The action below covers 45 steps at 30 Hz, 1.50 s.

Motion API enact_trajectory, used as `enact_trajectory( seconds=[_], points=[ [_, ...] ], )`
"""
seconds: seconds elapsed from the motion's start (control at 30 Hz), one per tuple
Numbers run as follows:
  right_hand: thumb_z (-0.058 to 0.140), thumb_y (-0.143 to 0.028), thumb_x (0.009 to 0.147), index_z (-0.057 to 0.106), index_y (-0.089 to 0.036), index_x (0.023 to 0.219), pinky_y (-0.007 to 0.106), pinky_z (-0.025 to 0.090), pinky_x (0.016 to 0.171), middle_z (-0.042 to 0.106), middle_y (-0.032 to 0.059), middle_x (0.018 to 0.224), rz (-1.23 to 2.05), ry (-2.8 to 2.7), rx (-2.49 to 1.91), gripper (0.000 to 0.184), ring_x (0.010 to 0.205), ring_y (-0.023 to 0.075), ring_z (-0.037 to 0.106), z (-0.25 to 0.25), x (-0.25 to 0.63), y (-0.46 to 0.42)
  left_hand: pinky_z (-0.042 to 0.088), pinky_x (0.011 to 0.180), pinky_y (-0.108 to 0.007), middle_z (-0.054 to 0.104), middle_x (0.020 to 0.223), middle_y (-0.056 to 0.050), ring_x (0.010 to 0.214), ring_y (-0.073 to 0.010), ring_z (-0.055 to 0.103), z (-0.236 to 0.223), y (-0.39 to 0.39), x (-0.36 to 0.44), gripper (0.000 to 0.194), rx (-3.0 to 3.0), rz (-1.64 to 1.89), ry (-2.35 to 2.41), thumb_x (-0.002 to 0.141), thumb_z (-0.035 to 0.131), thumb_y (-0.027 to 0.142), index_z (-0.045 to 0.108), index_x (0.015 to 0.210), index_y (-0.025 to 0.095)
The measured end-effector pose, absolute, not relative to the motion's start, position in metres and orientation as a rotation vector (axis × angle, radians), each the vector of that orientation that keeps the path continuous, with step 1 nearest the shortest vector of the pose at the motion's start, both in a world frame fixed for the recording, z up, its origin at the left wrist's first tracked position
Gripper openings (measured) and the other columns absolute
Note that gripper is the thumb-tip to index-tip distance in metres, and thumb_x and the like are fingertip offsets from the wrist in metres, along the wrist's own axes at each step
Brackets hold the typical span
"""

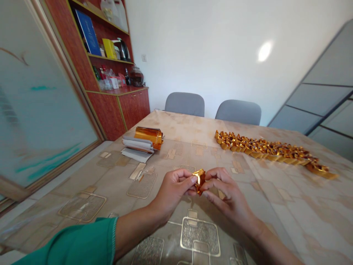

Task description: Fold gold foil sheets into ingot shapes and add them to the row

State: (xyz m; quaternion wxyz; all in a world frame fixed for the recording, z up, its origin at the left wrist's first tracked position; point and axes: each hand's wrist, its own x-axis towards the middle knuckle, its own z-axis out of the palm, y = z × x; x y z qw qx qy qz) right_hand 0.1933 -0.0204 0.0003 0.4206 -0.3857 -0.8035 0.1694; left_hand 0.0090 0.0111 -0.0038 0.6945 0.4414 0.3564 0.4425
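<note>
Between my hands, above the table, is a small folded piece of shiny gold foil paper [199, 180]. My left hand [176, 189] pinches its left side between thumb and fingers. The fingertips of my right hand [227, 191] touch its right edge, curled round it with thumb and fingers close together. To the far left lies a stack of gold foil sheets [150, 136] with several pale paper sheets [138, 147] beside it. At the right, many folded gold pieces [259, 147] stand in long, tight rows.
A patterned cover lies over the table [165, 228]. Two grey chairs [184, 103] stand at its far side against the wall. A reddish wooden cabinet [132, 106] with shelved items is at the back left, near a frosted glass door [41, 99].
</note>
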Motion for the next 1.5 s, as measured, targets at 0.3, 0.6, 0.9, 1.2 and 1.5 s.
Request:
enact_trajectory(
  seconds=[0.3, 0.6, 0.9, 1.2, 1.5],
  points=[
    [0.068, -0.028, 0.089, 0.062, -0.023, 0.076, 0.031, 0.044, 0.072, 0.063, 0.0002, 0.083, 0.79, -1.628, -0.972, 0.015, 0.079, 0.0173, 0.058, -0.004, 0.178, -0.026, 0.049, 0.06, -0.018, 0.067, 0.068, 0.0, 0.061, -0.0086, 0.06, -0.003, 0.007, 0.009, 0.026, 0.982, 0.992, 0.733, 0.073, 0.081, 0.036, 0.068, 0.074, 0.013],
    [0.058, -0.029, 0.093, 0.053, -0.022, 0.074, 0.029, 0.045, 0.065, 0.06, 0.0014, 0.078, 0.716, -1.523, -1.057, 0.021, 0.073, 0.0165, 0.056, -0.007, 0.169, -0.028, 0.055, 0.062, -0.022, 0.072, 0.077, -0.004, 0.066, -0.0133, 0.066, -0.004, 0.001, 0.012, 0.027, 1.029, 1.028, 0.771, 0.071, 0.082, 0.038, 0.073, 0.077, 0.013],
    [0.056, -0.016, 0.092, 0.057, -0.023, 0.083, 0.03, 0.046, 0.074, 0.058, 0.003, 0.091, 0.411, -1.72, -1.014, 0.011, 0.086, 0.0176, 0.057, 0.001, 0.175, -0.031, 0.056, 0.062, -0.021, 0.071, 0.075, -0.003, 0.068, -0.0131, 0.067, -0.005, 0.003, 0.012, 0.028, 0.936, 0.996, 0.696, 0.073, 0.081, 0.038, 0.072, 0.08, 0.013],
    [0.055, -0.028, 0.097, 0.057, -0.023, 0.085, 0.03, 0.045, 0.068, 0.061, 0.0007, 0.081, 0.65, -1.671, -1.083, 0.013, 0.075, 0.0171, 0.058, -0.002, 0.176, -0.031, 0.052, 0.059, -0.02, 0.069, 0.072, -0.004, 0.063, -0.0109, 0.064, -0.003, 0.004, 0.01, 0.025, 0.967, 0.959, 0.699, 0.074, 0.081, 0.035, 0.07, 0.077, 0.012],
    [0.055, -0.032, 0.096, 0.055, -0.023, 0.081, 0.031, 0.045, 0.067, 0.06, 0.002, 0.081, 0.694, -1.621, -1.106, 0.018, 0.076, 0.0179, 0.056, -0.004, 0.175, -0.028, 0.052, 0.06, -0.022, 0.07, 0.069, -0.005, 0.063, -0.0134, 0.066, -0.006, 0.002, 0.012, 0.029, 0.964, 0.946, 0.767, 0.071, 0.082, 0.038, 0.069, 0.075, 0.012]
  ],
)
